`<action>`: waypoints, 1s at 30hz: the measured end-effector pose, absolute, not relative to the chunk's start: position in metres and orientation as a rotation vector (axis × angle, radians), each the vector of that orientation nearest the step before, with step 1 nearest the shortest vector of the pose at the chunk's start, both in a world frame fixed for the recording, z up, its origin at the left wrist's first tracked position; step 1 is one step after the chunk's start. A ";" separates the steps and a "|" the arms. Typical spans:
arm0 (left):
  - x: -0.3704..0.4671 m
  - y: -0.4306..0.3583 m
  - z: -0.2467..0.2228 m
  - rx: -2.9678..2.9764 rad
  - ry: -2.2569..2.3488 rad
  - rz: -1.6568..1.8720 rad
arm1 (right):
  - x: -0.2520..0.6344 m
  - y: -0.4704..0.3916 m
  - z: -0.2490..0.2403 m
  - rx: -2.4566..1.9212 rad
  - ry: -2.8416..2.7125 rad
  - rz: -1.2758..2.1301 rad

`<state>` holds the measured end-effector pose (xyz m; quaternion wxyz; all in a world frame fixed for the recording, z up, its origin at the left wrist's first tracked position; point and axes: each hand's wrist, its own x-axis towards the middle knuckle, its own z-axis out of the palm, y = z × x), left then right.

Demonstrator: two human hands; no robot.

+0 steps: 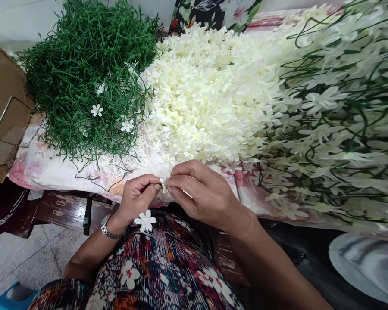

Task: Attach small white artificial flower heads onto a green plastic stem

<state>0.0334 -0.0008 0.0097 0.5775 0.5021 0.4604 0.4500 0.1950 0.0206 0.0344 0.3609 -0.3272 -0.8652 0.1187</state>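
My left hand (136, 197) is closed in a pinch, thumb against forefinger, on a thin flower stem mostly hidden by the fingers. At its fingertips a small white artificial flower (163, 185) shows between both hands. The fingers of my right hand (205, 193) pinch this flower from the other side. Just below my left hand hangs another open white flower (145, 221); whether it belongs to the same stem I cannot tell. Both hands are over the near edge of the cloth-covered table (67, 174).
Green artificial stems (93, 56) lie heaped at the left, with a few white flowers on them. Loose cream-white blossoms (210, 94) are piled in the middle. Flowers on stems (330, 129) fill the right. A cardboard box (6, 82) stands far left, a stool seat (368, 267) lower right.
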 end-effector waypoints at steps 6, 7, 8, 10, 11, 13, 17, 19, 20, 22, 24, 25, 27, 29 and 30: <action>0.032 0.001 0.007 1.358 1.141 1.078 | 0.190 0.021 0.031 -0.836 -2.276 0.240; 0.032 0.002 0.005 1.386 1.148 1.083 | 0.189 0.022 0.030 -0.838 -2.289 0.226; 0.032 0.002 0.004 1.410 1.153 1.086 | 0.189 0.022 0.030 -0.841 -2.300 0.214; 0.032 0.003 0.003 1.447 1.155 1.079 | 0.188 0.024 0.028 -0.851 -2.319 0.203; 0.032 0.004 0.002 1.460 1.158 1.075 | 0.187 0.024 0.027 -0.854 -2.327 0.206; 0.032 0.005 0.001 1.485 1.167 1.063 | 0.187 0.026 0.024 -0.863 -2.333 0.220; 0.032 0.006 0.000 1.523 1.176 1.024 | 0.185 0.027 0.020 -0.871 -2.334 0.272; 0.032 0.006 0.000 1.539 1.178 1.011 | 0.185 0.027 0.019 -0.870 -2.338 0.294; 0.032 0.006 0.000 1.547 1.178 1.012 | 0.184 0.027 0.019 -0.870 -2.343 0.300; 0.033 0.006 0.000 1.561 1.178 1.018 | 0.183 0.026 0.018 -0.872 -2.356 0.307; 0.033 0.006 -0.001 1.562 1.181 1.021 | 0.182 0.025 0.018 -0.879 -2.372 0.298; 0.033 0.007 -0.001 1.559 1.184 1.017 | 0.182 0.025 0.017 -0.881 -2.380 0.288; 0.032 0.007 -0.002 1.555 1.195 0.999 | 0.182 0.025 0.016 -0.880 -2.397 0.269; 0.032 0.007 -0.003 1.552 1.206 0.982 | 0.182 0.025 0.015 -0.880 -2.400 0.269; 0.032 0.007 -0.003 1.545 1.206 0.977 | 0.183 0.026 0.015 -0.877 -2.394 0.282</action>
